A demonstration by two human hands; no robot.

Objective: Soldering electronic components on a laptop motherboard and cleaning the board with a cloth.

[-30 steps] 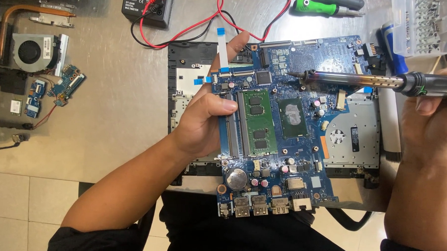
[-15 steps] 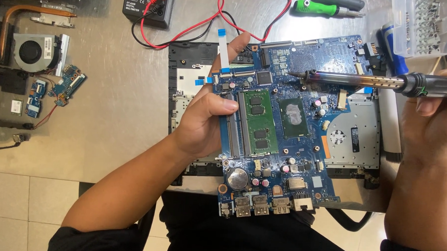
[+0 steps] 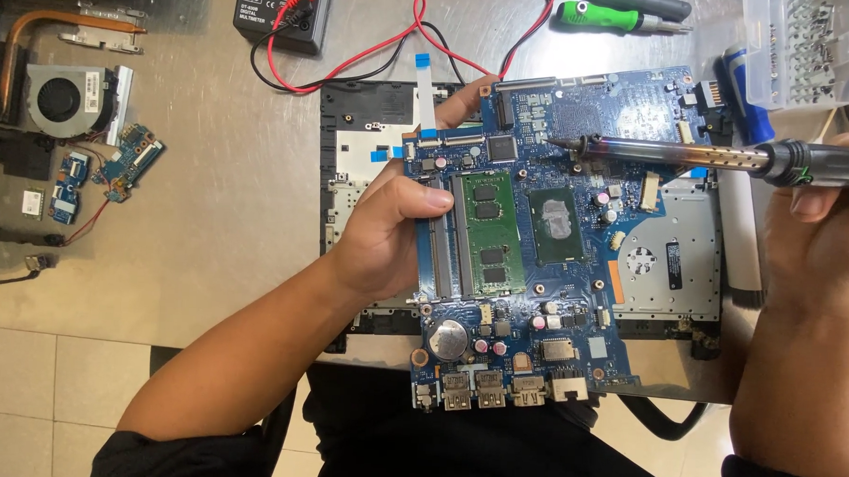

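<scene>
Almost nothing has shifted since the earlier frames: both hands and the iron sit where they were, the tip at the same spot on the board.

The left hand point(image 3: 382, 232) is clamped on the blue laptop motherboard point(image 3: 537, 242), thumb lying across its top face beside the green memory module point(image 3: 486, 231), fingers wrapped under the left edge, with one fingertip showing past the board's upper edge. The right hand point(image 3: 820, 233) is closed around the green-and-black handle of a soldering iron point(image 3: 728, 157), whose long metal barrel lies nearly level and points left; its tip rests on or just above the board's upper middle, near a small black chip point(image 3: 501, 147); contact cannot be told for sure.

The board is held over an opened black laptop base point(image 3: 372, 124) on the grey metal table point(image 3: 218, 212), its lower edge with the silver ports point(image 3: 499, 390) hanging past the table's near rim over the person's lap. A silver processor die point(image 3: 557, 220) sits right of the memory module, and a round coin cell point(image 3: 451, 340) sits lower left.

Farther out: a black multimeter point(image 3: 282, 8) with red and black leads point(image 3: 394, 40) at the top, green-handled screwdrivers point(image 3: 621, 10) top right, and a clear plastic screw box point(image 3: 798, 49) beside them. At far left lie a cooling fan with copper heat pipe point(image 3: 63, 85) and small blue circuit boards point(image 3: 117, 162).
</scene>
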